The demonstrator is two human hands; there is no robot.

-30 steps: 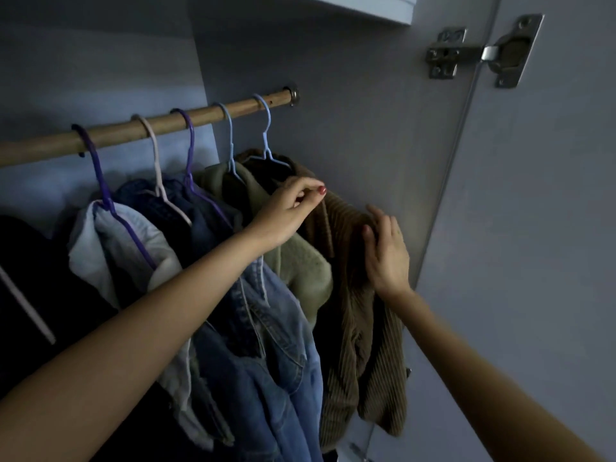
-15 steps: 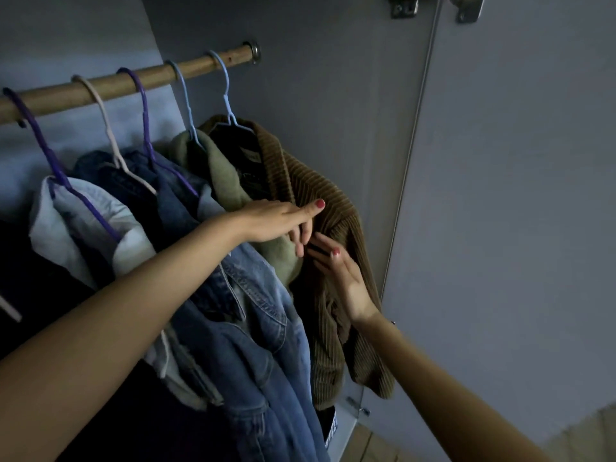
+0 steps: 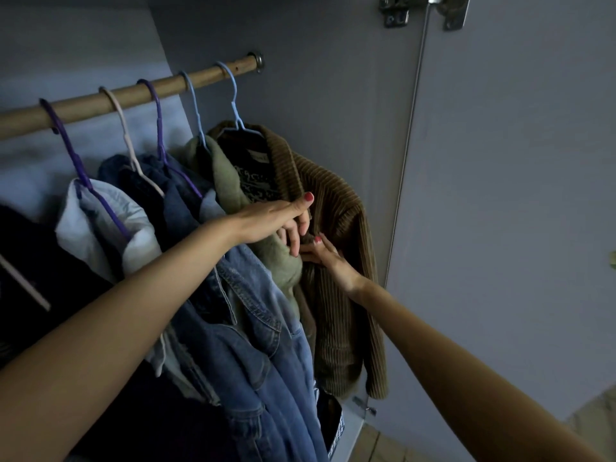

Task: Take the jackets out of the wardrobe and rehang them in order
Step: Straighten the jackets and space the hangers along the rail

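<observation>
- five hangers ride the wooden rail (image 3: 100, 103) in the head view, each carrying a jacket; the rail is the landmark for everything below.
- at the rail's right end, by its metal socket, a light blue hanger (image 3: 233, 105) holds the brown corduroy jacket (image 3: 340, 261), which hangs lowest and nearest the open wardrobe door (image 3: 516, 195).
- next along the rail to the left, a second light blue hanger (image 3: 193, 108) carries the green fleece jacket (image 3: 226, 175), touching the corduroy one.
- further left, a purple hanger (image 3: 156, 118) bears the blue denim jacket (image 3: 253, 328), whose front drapes far below the rail toward the camera.
- a pale pink hanger (image 3: 121, 125) holds a darker denim jacket (image 3: 133, 181), and the leftmost purple hanger (image 3: 66, 141) holds a pale grey jacket (image 3: 100, 221).
- below the rail's right end, the left hand (image 3: 283, 221) reaches across the denim; its fingers bend down against the front edge of the corduroy jacket beside the fleece, but i cannot tell whether they pinch the cloth.
- just under it, the right hand (image 3: 326, 258) has fingers laid on the corduroy front, touching the left hand's fingertips; whether it grips is also unclear.
- a steel hinge (image 3: 423, 11) sits above the rail's right end at the door's edge.
</observation>
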